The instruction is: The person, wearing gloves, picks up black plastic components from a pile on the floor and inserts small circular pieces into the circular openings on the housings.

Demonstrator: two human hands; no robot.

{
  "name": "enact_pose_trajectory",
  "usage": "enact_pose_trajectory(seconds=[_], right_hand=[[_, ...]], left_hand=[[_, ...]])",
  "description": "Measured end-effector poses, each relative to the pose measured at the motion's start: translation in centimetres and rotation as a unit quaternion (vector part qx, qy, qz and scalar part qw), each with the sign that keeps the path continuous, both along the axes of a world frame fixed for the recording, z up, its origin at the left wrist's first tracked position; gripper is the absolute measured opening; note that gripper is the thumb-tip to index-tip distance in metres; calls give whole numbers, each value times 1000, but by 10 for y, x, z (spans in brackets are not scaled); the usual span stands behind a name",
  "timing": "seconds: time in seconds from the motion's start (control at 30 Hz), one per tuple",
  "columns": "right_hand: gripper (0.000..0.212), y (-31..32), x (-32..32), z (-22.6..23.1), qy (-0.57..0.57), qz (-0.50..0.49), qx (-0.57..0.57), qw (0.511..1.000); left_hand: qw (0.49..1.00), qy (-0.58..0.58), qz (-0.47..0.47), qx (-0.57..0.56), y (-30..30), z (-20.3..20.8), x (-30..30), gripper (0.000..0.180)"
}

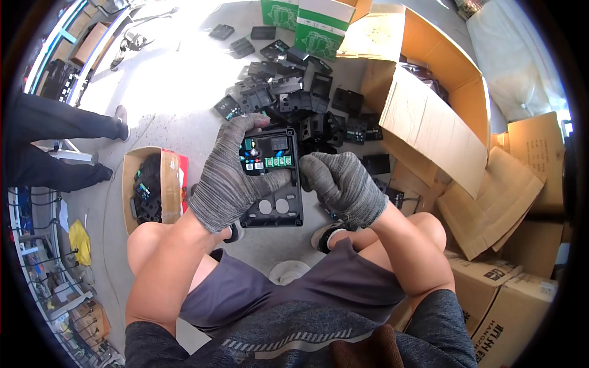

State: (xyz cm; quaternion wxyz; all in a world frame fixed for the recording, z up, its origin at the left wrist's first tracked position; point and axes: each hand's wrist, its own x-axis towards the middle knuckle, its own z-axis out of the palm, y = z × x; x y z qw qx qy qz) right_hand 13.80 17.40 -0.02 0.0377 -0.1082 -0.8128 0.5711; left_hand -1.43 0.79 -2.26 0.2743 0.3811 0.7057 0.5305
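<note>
My left hand (228, 172), in a grey knit glove, grips a black plastic housing (291, 214) in front of me, its thumb laid across the face. Inside the housing's upper half is a circuit board with a green terminal block (278, 162) and small coloured parts. Two round openings show in the lower half. Close to the housing's right edge, my gloved right hand (345, 187) is closed with its fingers curled. Whatever it may hold is hidden by the fingers. Beyond both hands lies a heap of similar black housings (293, 101), some with boards showing.
An open carton (438, 116) with dark parts stands at the right, near green-and-white boxes (319, 29). Left of my knee is a small carton (172, 184) of black parts. Flattened cardboard (491, 202) leans at right. A person's dark-trousered legs (67, 116) are at far left.
</note>
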Motion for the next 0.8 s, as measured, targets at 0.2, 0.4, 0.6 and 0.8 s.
enact_pose_trajectory(seconds=[0.2,0.4,0.6,0.8], right_hand=[[29,-3,8,-6,43,-57,-90,993],[29,2,6,-8,183,-3,43,982],[19,4,7,4,-4,37,43,998],[26,-8,9,1,143,-46,15,989]], left_hand=[[1000,21,2,-7,3,2,-2,76],[998,-53,22,28,-1,1,-5,76],[997,67,-22,-31,-2,10,-7,75],[997,79,8,-5,-4,2,-11,78]])
